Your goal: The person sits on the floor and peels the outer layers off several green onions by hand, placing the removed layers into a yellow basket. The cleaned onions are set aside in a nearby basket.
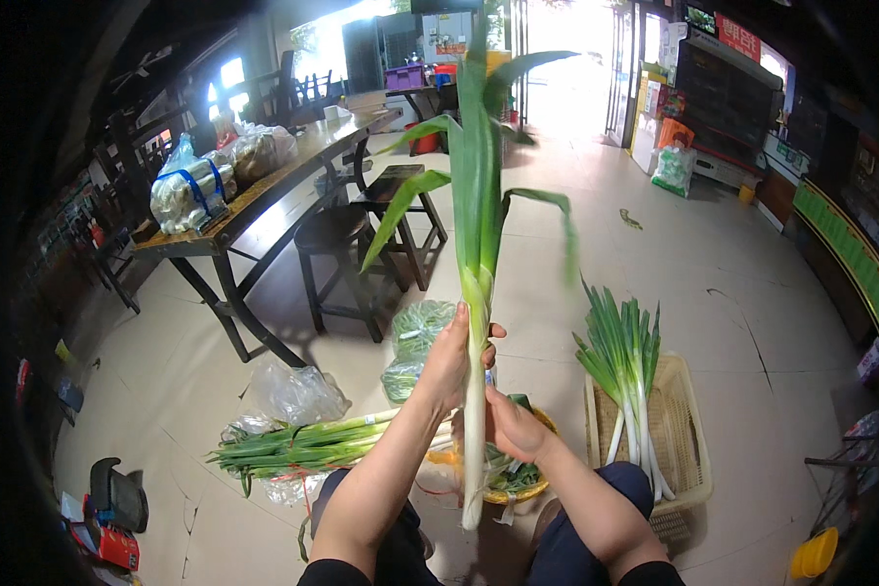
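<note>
A large leek stands nearly upright before me, its long green leaves spreading at the top and its white root end pointing down. My left hand is closed around the pale stalk, thumb in front and fingertips showing on the far side. Lower down, my right hand is close against the right of the stalk; its fingertips are hidden, so whether it grips is unclear. Below my left forearm lies a tied bundle of leeks on plastic. Beneath my hands is a yellow basket with trimmed greens.
A beige plastic crate on my right holds several leeks. Bagged greens and a clear plastic bag lie on the tiled floor. Stools and a wooden table bearing filled bags stand ahead left.
</note>
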{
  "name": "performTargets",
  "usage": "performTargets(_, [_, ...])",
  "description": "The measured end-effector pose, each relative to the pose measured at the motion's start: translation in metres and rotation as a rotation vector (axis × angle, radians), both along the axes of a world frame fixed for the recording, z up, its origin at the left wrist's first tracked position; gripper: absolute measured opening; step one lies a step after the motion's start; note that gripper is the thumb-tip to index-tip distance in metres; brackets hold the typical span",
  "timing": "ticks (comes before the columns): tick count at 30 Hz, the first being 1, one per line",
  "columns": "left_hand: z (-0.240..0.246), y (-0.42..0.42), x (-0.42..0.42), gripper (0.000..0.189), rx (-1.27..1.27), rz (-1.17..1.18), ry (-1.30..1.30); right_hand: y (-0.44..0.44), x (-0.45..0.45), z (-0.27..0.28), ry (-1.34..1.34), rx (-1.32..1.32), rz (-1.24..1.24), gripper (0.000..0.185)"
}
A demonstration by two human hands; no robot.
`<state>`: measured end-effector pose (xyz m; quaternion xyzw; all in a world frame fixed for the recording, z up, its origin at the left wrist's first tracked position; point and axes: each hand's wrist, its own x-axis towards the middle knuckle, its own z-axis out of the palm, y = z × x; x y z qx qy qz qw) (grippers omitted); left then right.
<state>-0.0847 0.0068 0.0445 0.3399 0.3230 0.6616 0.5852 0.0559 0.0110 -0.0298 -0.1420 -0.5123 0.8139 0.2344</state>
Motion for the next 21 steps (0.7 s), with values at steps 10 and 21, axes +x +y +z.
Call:
performTargets(10, [-0.026, -0.017, 0.039, 0.040, -0.143, 0.061, 0.178, 0.052, 0.012, 0.079, 0.122, 0.208, -0.678, 0.046])
performTargets(21, [-0.037, 0.002, 0.052, 0.020, -0.022, 0.047, 0.075, 0.050, 0.022, 0.062, 0.428, -0.018, -0.705, 0.049])
